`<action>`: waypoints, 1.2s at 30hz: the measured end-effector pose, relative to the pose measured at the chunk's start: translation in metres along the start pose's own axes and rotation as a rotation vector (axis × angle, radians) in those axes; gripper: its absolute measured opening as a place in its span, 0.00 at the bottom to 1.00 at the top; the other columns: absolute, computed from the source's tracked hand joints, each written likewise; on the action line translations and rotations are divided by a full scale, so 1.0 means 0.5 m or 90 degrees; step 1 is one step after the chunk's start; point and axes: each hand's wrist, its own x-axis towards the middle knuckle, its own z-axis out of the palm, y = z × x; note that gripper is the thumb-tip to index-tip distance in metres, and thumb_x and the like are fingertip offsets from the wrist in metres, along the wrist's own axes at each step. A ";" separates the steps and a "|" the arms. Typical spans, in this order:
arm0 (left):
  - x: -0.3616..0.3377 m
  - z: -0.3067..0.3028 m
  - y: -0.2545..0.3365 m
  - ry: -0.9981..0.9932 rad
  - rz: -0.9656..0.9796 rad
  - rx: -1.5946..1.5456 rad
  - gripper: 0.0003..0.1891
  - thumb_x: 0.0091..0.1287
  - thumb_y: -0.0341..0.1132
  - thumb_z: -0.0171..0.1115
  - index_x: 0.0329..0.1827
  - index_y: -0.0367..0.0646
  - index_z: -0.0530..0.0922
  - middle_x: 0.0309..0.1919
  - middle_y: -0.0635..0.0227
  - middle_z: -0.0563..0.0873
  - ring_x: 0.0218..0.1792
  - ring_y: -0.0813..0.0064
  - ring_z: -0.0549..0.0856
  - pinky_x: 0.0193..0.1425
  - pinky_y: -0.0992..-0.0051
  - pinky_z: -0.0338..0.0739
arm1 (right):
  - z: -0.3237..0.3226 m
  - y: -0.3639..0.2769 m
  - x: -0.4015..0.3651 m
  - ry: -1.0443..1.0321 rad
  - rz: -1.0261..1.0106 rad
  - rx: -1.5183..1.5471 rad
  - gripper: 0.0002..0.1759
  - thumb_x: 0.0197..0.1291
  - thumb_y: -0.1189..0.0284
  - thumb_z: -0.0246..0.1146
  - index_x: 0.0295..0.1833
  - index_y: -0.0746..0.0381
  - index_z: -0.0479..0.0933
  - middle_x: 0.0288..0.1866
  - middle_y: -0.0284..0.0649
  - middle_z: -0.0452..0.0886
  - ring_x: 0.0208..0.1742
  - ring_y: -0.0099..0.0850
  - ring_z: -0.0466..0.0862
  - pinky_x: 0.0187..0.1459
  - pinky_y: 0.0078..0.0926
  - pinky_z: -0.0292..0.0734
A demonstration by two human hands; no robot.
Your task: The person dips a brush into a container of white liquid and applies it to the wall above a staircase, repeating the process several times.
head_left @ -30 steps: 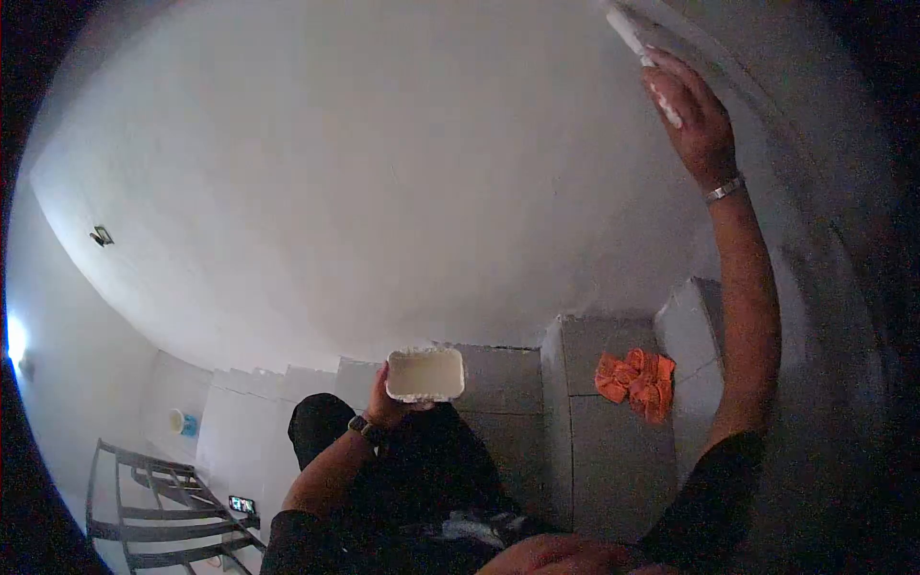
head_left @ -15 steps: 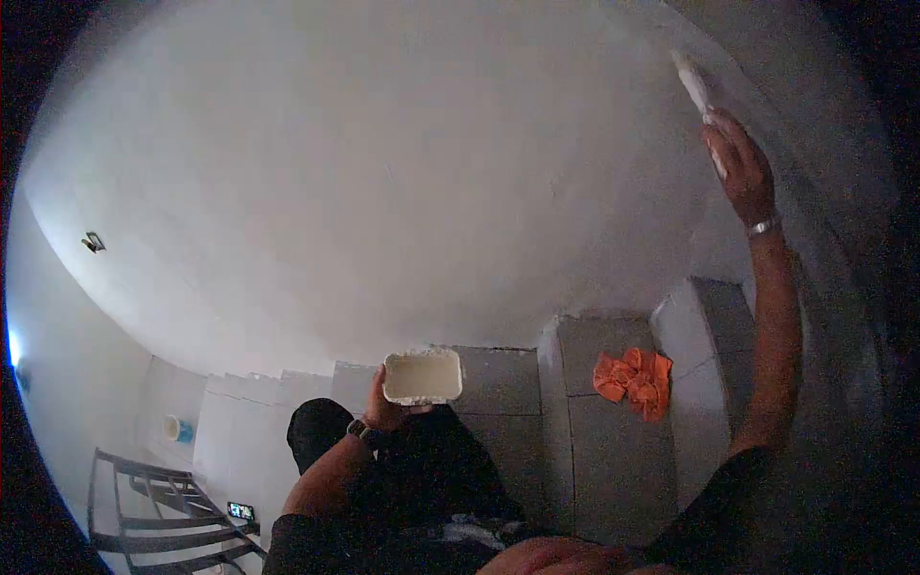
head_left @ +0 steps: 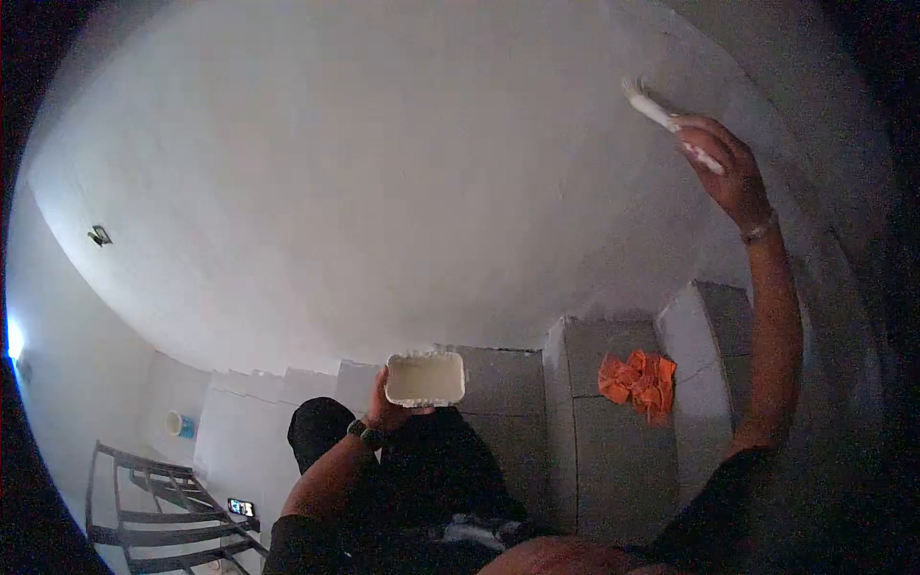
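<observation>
A rectangular tub with pale contents (head_left: 425, 379) rests in my left hand (head_left: 385, 406), whose fingers wrap its left side and underside. At the upper right, my right hand (head_left: 724, 168) is closed round the handle of a white-smeared brush (head_left: 652, 108). The brush points up and left, its bristles at the pale wall (head_left: 383, 192). Whether the bristles touch the wall is hard to tell.
An orange cloth (head_left: 638, 381) lies crumpled on a tiled stair step (head_left: 613, 460). Further steps run down to the left. A dark metal railing (head_left: 163, 522), a phone (head_left: 241, 508) and a white-and-blue bucket (head_left: 179, 425) are at the lower left.
My right hand has moved left and slightly down, and the brush has tilted further to the left. My left hand still holds the tub in nearly the same place.
</observation>
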 end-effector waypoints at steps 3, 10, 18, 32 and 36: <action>-0.001 0.012 0.006 0.029 -0.007 0.038 0.37 0.57 0.65 0.37 0.63 0.49 0.56 0.60 0.58 0.64 0.57 0.53 0.67 0.48 0.51 0.71 | -0.030 0.017 0.005 0.046 0.053 -0.008 0.13 0.54 0.77 0.57 0.47 0.60 0.71 0.48 0.39 0.74 0.50 0.36 0.75 0.49 0.33 0.73; -0.006 0.022 0.014 0.026 -0.028 0.010 0.38 0.57 0.65 0.38 0.64 0.46 0.55 0.60 0.56 0.63 0.57 0.51 0.67 0.49 0.50 0.70 | -0.023 0.048 0.049 -0.030 0.083 -0.029 0.13 0.55 0.75 0.56 0.47 0.59 0.71 0.48 0.39 0.75 0.49 0.36 0.76 0.47 0.32 0.74; -0.002 0.032 0.012 0.059 -0.027 0.022 0.38 0.58 0.65 0.35 0.64 0.47 0.54 0.60 0.57 0.64 0.56 0.52 0.69 0.47 0.53 0.72 | -0.023 0.010 0.100 0.086 -0.008 -0.129 0.11 0.53 0.75 0.58 0.44 0.58 0.72 0.46 0.37 0.75 0.46 0.35 0.77 0.45 0.30 0.74; -0.005 0.032 0.017 0.058 -0.038 0.025 0.40 0.55 0.67 0.38 0.64 0.49 0.54 0.59 0.58 0.65 0.55 0.55 0.70 0.46 0.54 0.74 | -0.016 0.014 0.147 0.134 -0.049 -0.130 0.12 0.54 0.72 0.58 0.46 0.56 0.72 0.47 0.36 0.76 0.48 0.35 0.77 0.47 0.30 0.74; -0.009 0.038 0.019 0.080 -0.009 0.063 0.38 0.57 0.66 0.37 0.64 0.49 0.55 0.59 0.58 0.65 0.54 0.54 0.71 0.46 0.53 0.75 | 0.002 -0.016 0.128 0.010 0.021 0.048 0.11 0.55 0.71 0.57 0.45 0.57 0.73 0.46 0.37 0.76 0.48 0.34 0.76 0.47 0.31 0.73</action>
